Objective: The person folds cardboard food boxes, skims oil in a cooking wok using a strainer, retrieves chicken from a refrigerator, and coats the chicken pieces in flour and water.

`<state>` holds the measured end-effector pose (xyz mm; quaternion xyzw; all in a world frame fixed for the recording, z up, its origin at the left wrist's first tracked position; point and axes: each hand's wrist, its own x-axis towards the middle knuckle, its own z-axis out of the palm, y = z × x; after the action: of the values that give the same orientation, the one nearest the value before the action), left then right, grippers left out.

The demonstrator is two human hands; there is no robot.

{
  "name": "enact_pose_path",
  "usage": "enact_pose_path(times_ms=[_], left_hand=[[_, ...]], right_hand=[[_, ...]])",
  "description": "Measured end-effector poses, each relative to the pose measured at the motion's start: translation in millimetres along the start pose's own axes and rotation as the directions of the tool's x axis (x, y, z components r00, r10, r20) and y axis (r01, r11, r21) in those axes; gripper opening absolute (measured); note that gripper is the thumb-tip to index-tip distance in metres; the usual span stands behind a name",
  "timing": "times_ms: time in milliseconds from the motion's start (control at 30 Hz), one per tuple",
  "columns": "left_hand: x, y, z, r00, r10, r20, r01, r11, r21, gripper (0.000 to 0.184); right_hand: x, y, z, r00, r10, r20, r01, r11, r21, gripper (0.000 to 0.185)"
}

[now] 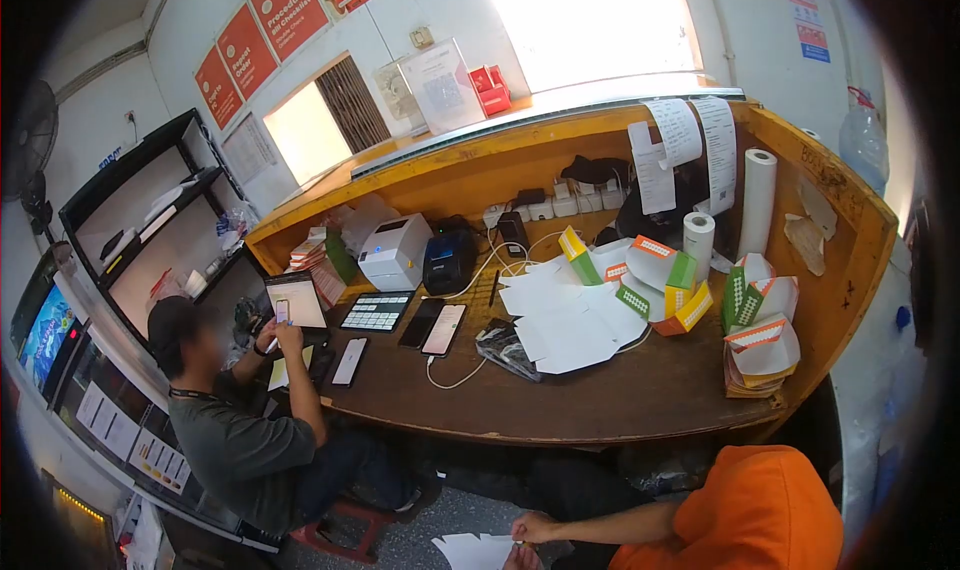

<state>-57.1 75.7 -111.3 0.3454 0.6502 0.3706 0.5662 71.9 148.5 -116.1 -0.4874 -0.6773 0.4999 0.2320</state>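
Right hand (537,527) — pinching right end of card (472,552) | card: left of both hands, before the surface (470,402), long axis unclear, frame-cut | left hand (521,558) — just below right; grip: cannot tell

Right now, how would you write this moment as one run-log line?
Hands: holding white carton blank | Desk: flat white sheets, folded cartons | Co-worker: holding smartphone

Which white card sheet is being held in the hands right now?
The white card sheet at the bottom, below the desk's front edge; the other white sheets lie piled on the desk.
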Motion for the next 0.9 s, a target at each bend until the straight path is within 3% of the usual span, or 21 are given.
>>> enact_pose_path(times_ms=[67, 200, 300, 400, 500, 600, 700, 800, 867, 900], left_hand=[[-0.3, 0.1, -1.5, 1.000, -0.009, 0.000, 0.009, 1.000, -0.018, 0.031], [-0.5, -1.5, -2.9, 1.000, -0.030, 0.003, 0.030, 0.998, -0.057, 0.031], [0.6, -1.5, -2.3, 0.999, -0.046, 0.007, 0.046, 0.995, -0.085, 0.030], [0.7, -3.5, -2.7, 0.998, -0.062, 0.010, 0.063, 0.991, -0.115, 0.030], [1.8, -5.4, -2.2, 0.997, -0.080, 0.013, 0.081, 0.985, -0.155, 0.030], [1.9, -7.2, -1.8, 0.995, -0.101, 0.017, 0.102, 0.976, -0.192, 0.030], [1.6, -9.3, -3.0, 0.993, -0.120, 0.020, 0.121, 0.965, -0.231, 0.031], [3.2, -10.3, -1.0, 0.989, -0.142, 0.029, 0.145, 0.952, -0.271, 0.031], [4.6, -10.9, -1.1, 0.987, -0.156, 0.035, 0.160, 0.941, -0.299, 0.031], [4.4, -12.2, -1.4, 0.986, -0.164, 0.039, 0.168, 0.934, -0.316, 0.032]], right_hand=[[8.4, 13.3, 4.5, 0.993, -0.120, 0.005, 0.120, 0.993, 0.023, 0.023], [4.7, 17.4, 10.5, 0.997, -0.072, -0.024, 0.074, 0.996, 0.056, 0.023], [4.6, 8.5, 8.3, 0.993, -0.109, -0.041, 0.110, 0.994, 0.019, 0.022], [-1.4, -5.3, 0.6, 0.999, -0.040, -0.033, 0.037, 0.995, -0.094, 0.019], [-0.4, -2.6, -0.6, 0.997, -0.067, -0.048, 0.066, 0.998, -0.015, 0.018], [-2.9, -6.4, -0.7, 1.000, 0.024, -0.004, -0.024, 0.999, -0.032, 0.018], [-1.5, 0.7, 4.1, 0.999, 0.017, 0.039, -0.019, 0.997, 0.069, 0.020], [-5.5, -3.0, 4.1, 1.000, 0.010, -0.025, -0.004, 0.973, 0.232, 0.020], [-5.9, -9.4, -0.3, 0.999, 0.029, -0.021, -0.029, 1.000, -0.001, 0.021], [-7.1, -7.3, 1.5, 0.999, 0.031, -0.024, -0.031, 1.000, 0.001, 0.021]])
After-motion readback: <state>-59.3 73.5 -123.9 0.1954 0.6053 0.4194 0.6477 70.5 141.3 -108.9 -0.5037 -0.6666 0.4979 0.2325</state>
